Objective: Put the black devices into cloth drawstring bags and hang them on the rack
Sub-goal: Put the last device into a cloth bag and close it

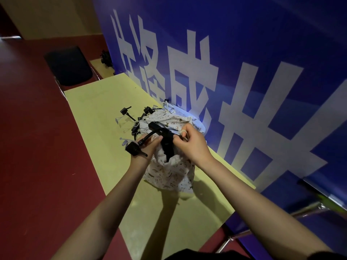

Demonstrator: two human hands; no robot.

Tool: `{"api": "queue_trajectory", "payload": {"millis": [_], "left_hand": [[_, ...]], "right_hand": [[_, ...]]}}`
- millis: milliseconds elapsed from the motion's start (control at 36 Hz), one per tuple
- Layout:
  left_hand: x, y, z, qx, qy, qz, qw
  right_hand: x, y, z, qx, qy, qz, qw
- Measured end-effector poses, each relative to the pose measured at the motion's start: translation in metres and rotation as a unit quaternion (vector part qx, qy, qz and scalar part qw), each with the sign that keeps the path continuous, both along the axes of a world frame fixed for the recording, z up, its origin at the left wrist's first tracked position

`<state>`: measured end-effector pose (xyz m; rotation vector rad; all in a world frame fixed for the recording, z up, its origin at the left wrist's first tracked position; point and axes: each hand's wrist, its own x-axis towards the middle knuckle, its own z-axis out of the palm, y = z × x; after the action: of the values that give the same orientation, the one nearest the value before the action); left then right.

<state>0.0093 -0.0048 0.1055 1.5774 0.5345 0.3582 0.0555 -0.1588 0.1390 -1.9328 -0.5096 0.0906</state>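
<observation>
Both hands work above the pale yellow-green tabletop (pixel 97 113), toward its edge along the blue banner wall (pixel 281 44). The left hand (pixel 149 147) has its fingers curled round the bent arm of a black device with a boxy end piece (pixel 157 135); that box end hangs just beside the left wrist, while the device's other end dips into the mouth of a white printed cloth drawstring bag (pixel 172 175). The right hand (pixel 191 145) pinches the bag's rim and its white drawstring cord (pixel 183 132), holding the mouth open. The bag's lower part hangs down to the tabletop.

Just beyond the hands, further white printed cloth bags (pixel 169 117) lie heaped against the banner, with more black devices (pixel 126 112) scattered on the tabletop beside them. A black padded chair seat (pixel 68 65) stands off the table's far corner on the dark red floor (pixel 33 137). The banner bears large white Chinese characters, cut off by the frame; I cannot read them with certainty
</observation>
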Motion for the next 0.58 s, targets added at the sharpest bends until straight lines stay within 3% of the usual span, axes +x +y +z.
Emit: {"api": "queue_trajectory", "payload": {"millis": [139,278,389,472,583], "left_hand": [[-0.008,0.006,-0.003,-0.015,-0.053,0.020,0.998],[-0.003,0.020,0.003,0.053,-0.002,0.064,0.997],[0.004,0.036,0.007,0.051,-0.013,0.010,0.999],[0.011,0.042,0.014,0.139,-0.004,-0.026,0.990],[0.011,0.050,0.021,0.230,0.000,0.005,0.973]], "right_hand": [[0.007,-0.005,-0.004,0.009,0.022,-0.025,0.999],[0.017,-0.009,-0.014,-0.027,-0.020,-0.062,0.998],[0.020,-0.007,-0.023,-0.003,-0.032,-0.089,0.995],[0.026,-0.002,-0.022,0.028,-0.033,-0.109,0.993],[0.033,0.005,-0.021,0.054,-0.004,-0.102,0.993]]}}
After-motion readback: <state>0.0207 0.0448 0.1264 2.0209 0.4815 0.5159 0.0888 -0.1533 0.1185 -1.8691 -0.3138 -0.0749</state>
